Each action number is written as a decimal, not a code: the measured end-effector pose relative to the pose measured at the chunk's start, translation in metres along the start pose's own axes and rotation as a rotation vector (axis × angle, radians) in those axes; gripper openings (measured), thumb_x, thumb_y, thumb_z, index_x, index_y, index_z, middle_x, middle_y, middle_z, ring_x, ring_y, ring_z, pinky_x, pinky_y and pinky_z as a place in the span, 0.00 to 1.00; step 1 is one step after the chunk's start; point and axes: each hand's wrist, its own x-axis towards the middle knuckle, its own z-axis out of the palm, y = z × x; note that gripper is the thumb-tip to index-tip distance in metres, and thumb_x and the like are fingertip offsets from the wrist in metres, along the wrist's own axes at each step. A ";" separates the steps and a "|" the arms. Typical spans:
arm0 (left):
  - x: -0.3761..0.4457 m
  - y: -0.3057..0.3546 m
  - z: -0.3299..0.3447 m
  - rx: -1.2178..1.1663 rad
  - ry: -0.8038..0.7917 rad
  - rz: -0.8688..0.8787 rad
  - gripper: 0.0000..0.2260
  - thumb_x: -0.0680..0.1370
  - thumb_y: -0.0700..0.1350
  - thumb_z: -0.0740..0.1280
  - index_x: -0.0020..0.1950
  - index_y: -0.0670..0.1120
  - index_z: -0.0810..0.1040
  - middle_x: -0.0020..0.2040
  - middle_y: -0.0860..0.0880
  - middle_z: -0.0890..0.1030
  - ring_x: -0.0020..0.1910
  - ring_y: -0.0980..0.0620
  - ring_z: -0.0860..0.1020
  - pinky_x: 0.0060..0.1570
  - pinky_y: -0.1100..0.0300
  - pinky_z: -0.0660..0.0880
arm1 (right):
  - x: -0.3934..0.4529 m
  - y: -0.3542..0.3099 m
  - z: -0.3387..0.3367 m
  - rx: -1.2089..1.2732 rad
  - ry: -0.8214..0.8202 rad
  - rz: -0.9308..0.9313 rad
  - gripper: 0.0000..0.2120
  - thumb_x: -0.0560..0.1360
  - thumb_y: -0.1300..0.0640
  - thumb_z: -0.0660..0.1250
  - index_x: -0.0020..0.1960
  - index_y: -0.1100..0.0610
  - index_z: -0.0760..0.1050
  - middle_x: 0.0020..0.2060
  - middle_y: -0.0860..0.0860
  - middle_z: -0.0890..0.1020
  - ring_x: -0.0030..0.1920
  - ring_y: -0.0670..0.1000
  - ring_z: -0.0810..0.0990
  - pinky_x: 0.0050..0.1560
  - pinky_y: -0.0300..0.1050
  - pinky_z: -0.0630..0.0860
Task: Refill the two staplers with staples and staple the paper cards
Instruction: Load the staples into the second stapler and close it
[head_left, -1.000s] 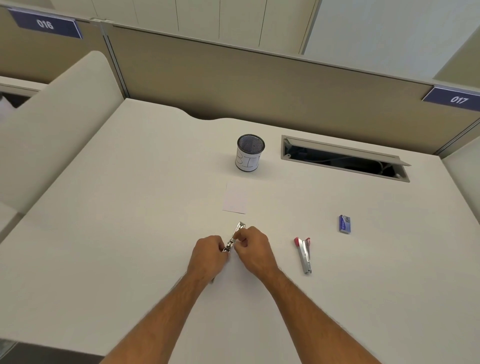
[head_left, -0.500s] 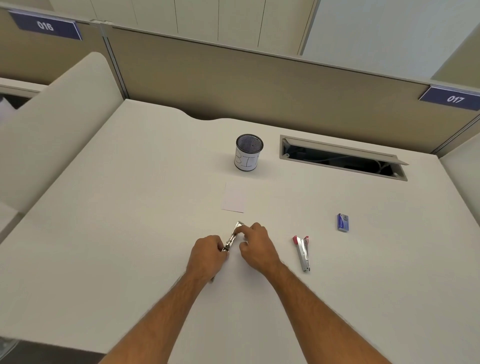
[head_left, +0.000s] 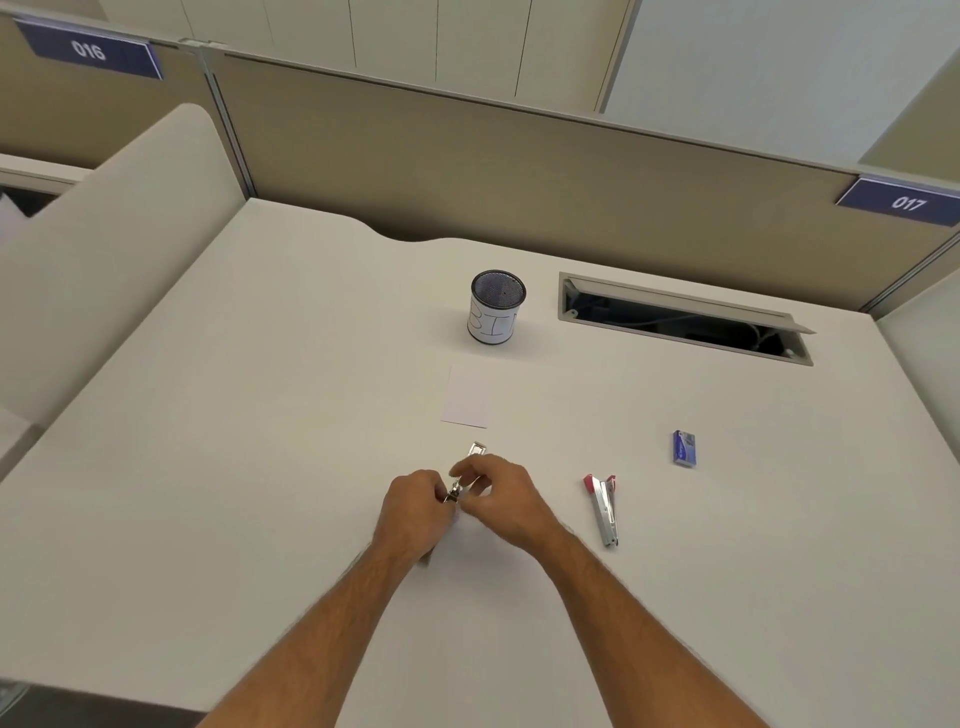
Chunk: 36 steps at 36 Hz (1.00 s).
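A silver stapler lies near the desk's middle, mostly covered by both hands; only its far metal end and a bit of its middle show. My left hand grips its near part. My right hand pinches its middle from the right. A second stapler, silver with a red end, lies flat to the right, untouched. A small blue staple box sits further right. A white paper card lies just beyond the held stapler.
A mesh pen cup labelled BIN stands behind the card. An open cable slot is cut into the desk at the back right. Partition walls close the desk's back and left side.
My right hand's fingers slid from the stapler's far end back toward its middle, uncovering the metal tip. My left hand stayed put.
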 end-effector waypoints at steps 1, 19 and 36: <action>0.000 0.000 0.000 0.005 -0.002 0.004 0.03 0.74 0.43 0.72 0.41 0.47 0.80 0.36 0.51 0.82 0.32 0.51 0.79 0.33 0.59 0.76 | -0.001 0.000 0.000 -0.002 -0.030 -0.009 0.14 0.70 0.60 0.69 0.55 0.50 0.82 0.49 0.46 0.84 0.47 0.44 0.81 0.47 0.35 0.78; 0.003 0.001 0.001 0.054 0.013 0.004 0.03 0.76 0.44 0.71 0.44 0.46 0.82 0.40 0.50 0.84 0.39 0.50 0.83 0.41 0.55 0.81 | 0.011 0.004 0.014 -0.115 0.209 0.002 0.06 0.78 0.57 0.69 0.46 0.57 0.83 0.38 0.48 0.86 0.41 0.49 0.82 0.45 0.44 0.78; 0.006 0.007 0.005 0.086 0.014 0.003 0.05 0.75 0.44 0.71 0.40 0.49 0.79 0.39 0.50 0.82 0.38 0.50 0.80 0.38 0.58 0.76 | 0.014 0.011 0.015 -0.584 0.162 -0.035 0.10 0.81 0.61 0.59 0.46 0.60 0.77 0.45 0.54 0.78 0.42 0.54 0.74 0.40 0.47 0.67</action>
